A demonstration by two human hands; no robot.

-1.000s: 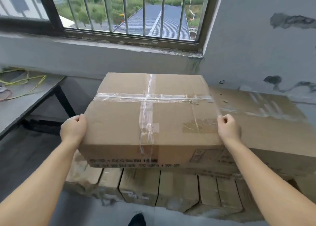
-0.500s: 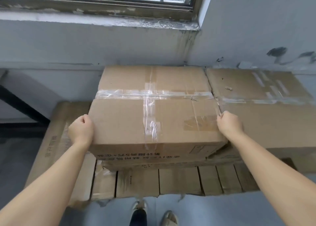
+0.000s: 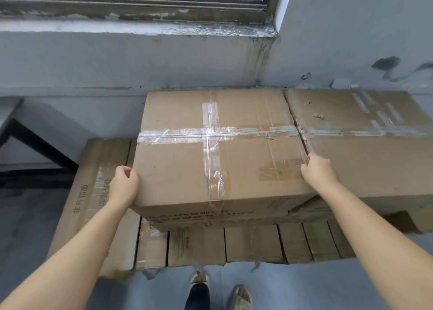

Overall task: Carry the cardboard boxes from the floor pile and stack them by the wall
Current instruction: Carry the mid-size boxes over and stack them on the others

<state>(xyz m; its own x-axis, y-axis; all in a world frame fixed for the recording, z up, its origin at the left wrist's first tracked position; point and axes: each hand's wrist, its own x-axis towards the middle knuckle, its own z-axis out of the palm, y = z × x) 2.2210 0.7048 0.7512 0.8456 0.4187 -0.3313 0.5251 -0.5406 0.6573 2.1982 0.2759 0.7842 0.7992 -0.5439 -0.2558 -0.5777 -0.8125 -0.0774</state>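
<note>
Setting down: the taped box (image 3: 218, 150) sits on the stack by the wall (image 3: 117, 59), both hands on its sides.
Landmark: every place below is given relative to the taped box.
Left hand (image 3: 124, 185): pressed against the box's left face near the front corner, fingers curled at the edge; it holds the box, though how firmly I cannot tell.
Right hand (image 3: 317, 172): wedged at the right edge, in the seam against the neighbouring box (image 3: 365, 150); it grips the box, fingers partly hidden.
Box position: its far edge lies close to the wall, under the window sill (image 3: 210, 28); its right side touches the neighbouring box; its top looks level with that box's top.
Beneath it: another printed box (image 3: 210, 218), then a row of narrow cartons (image 3: 253, 244) on the floor (image 3: 28, 227).
To its left: a long flat carton (image 3: 93, 199) lying lower, free on top.
Done, by my reading: at least 2 boxes are at top level by the wall, and this 1 seems nearly seated.
Left: releasing both hands, perhaps a small nudge toward the wall. The floor pile is out of view, so how many boxes remain cannot be told.
</note>
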